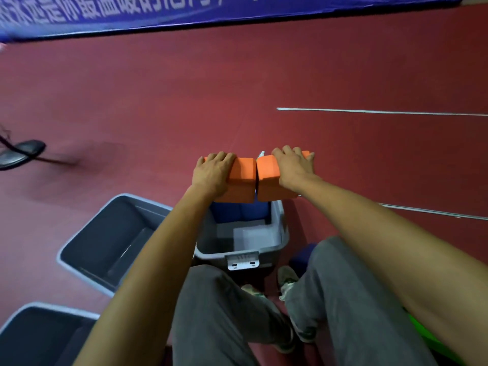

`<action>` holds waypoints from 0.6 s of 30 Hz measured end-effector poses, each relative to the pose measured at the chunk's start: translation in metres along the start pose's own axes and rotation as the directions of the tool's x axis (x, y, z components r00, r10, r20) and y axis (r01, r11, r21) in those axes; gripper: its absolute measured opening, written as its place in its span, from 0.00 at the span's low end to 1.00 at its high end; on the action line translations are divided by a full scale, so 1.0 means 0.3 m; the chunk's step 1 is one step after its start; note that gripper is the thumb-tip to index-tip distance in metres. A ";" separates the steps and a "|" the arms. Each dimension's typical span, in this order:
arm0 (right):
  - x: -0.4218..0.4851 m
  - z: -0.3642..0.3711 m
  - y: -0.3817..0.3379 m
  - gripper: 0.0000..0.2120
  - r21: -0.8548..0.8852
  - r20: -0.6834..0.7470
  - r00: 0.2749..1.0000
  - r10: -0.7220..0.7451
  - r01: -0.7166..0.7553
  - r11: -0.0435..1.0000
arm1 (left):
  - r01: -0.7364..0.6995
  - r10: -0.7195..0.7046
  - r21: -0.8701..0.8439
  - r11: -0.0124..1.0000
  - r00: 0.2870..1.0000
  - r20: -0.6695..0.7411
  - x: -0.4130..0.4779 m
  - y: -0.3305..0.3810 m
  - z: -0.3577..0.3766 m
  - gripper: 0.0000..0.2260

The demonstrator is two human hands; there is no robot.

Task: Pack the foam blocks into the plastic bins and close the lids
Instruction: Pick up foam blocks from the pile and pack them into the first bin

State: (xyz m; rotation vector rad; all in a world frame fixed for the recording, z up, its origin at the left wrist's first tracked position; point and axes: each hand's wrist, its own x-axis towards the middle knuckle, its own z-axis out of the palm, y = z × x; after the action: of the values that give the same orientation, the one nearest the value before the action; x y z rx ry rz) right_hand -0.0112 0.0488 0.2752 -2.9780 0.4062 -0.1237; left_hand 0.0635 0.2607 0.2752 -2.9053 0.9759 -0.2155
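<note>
Holding two blocks, one per hand, above the far end of the grey plastic bin [283, 228] on the red floor [237, 88]. The left hand [214, 173] lies palm-down on the left orange foam block [241, 180], with its fingers curled over the far edge. The right hand [294, 167] grips the right orange foam block [269, 178] the same way. The blocks sit side by side, inner faces nearly touching, tops level, near faces towards the person. The hands cover the outer halves, so the long axis cannot be told. Dark blue foam blocks [237, 212] stand inside the bin against its far wall. A white latch [243, 260] is on the near wall. Two more open grey plastic tubs [66, 249] lie to the left.
</note>
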 end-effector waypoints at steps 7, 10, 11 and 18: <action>0.077 0.190 -0.100 0.34 -0.048 0.137 0.990 -0.042 0.049 0.998 | 0.033 -0.032 -0.007 0.999 0.990 0.136 -0.008 -0.123 0.183 0.35; 0.115 0.294 -0.113 0.33 -0.103 0.196 0.977 -0.087 0.109 0.989 | 0.063 -0.051 -0.043 0.997 0.970 0.238 -0.006 -0.159 0.288 0.36; 0.130 0.330 -0.115 0.34 -0.114 0.208 0.973 -0.100 0.125 0.986 | 0.071 -0.055 -0.054 0.996 0.965 0.258 -0.003 -0.168 0.323 0.36; 0.262 0.594 -0.143 0.37 -0.116 0.288 0.952 -0.103 0.141 0.983 | 0.104 -0.079 -0.074 0.992 0.956 0.282 0.060 -0.249 0.587 0.38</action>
State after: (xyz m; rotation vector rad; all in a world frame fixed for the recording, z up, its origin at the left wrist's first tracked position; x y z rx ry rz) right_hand 0.0931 0.0899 0.1101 -3.0877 0.2021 0.3254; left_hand 0.1494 0.3131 0.1114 -2.9517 0.8251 0.2342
